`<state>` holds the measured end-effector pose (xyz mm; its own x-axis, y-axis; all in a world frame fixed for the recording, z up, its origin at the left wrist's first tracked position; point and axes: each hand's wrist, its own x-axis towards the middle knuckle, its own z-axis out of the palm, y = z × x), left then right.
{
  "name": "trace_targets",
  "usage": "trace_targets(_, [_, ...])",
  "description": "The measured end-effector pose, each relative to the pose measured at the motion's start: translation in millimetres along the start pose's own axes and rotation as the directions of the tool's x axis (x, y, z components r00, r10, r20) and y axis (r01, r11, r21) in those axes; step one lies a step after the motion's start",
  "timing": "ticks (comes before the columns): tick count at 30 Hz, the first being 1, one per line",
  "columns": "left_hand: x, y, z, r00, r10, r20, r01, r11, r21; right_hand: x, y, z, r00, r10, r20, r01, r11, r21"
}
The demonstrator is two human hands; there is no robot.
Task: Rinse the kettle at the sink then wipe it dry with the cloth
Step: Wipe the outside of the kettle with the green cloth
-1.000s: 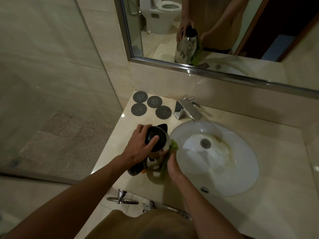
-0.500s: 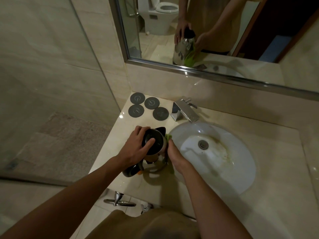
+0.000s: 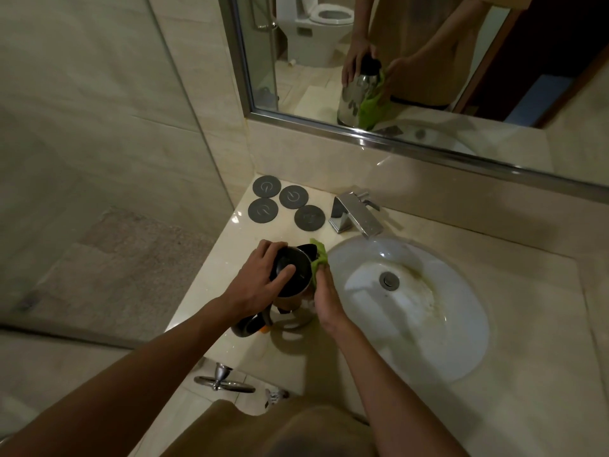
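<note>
Kettle (image 3: 291, 285) upright on the tabletop (image 3: 227, 245), just left of the sink (image 3: 461, 341). Left hand (image 3: 260, 282) clasps its black lid; right hand (image 3: 324, 291) grips the green cloth (image 3: 319, 262) against the kettle's side (mirror confirms contact).

A single wide-angle head camera looks forward and steeply down from above the counter (image 3: 527, 374), close over the sink (image 3: 461, 341) and both forearms. The wall mirror (image 3: 412, 136) crosses the top of the frame. Straight edges bow near the borders.
</note>
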<state>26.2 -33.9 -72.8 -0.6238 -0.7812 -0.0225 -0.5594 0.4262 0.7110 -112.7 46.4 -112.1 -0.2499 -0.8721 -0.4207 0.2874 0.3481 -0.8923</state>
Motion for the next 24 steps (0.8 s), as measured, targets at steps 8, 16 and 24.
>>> trace_targets(8, [0, 2, -1, 1.0, -0.012, 0.006, 0.012, 1.0, -0.022, -17, 46, 22, 0.918, 0.299, -0.261, -0.269, 0.952, 0.145])
trace_targets(16, [0, 1, -1, 1.0, 0.006, 0.005, -0.006, 1.0, 0.017, -41, 23, 80, 0.829, 0.414, -0.377, -0.27, 0.885, 0.378])
trace_targets(24, [-1, 1, -1, 1.0, -0.012, 0.023, 0.011, 1.0, 0.012, -33, 22, 90, 0.771, 0.48, -0.418, -0.12, 0.754, 0.646])
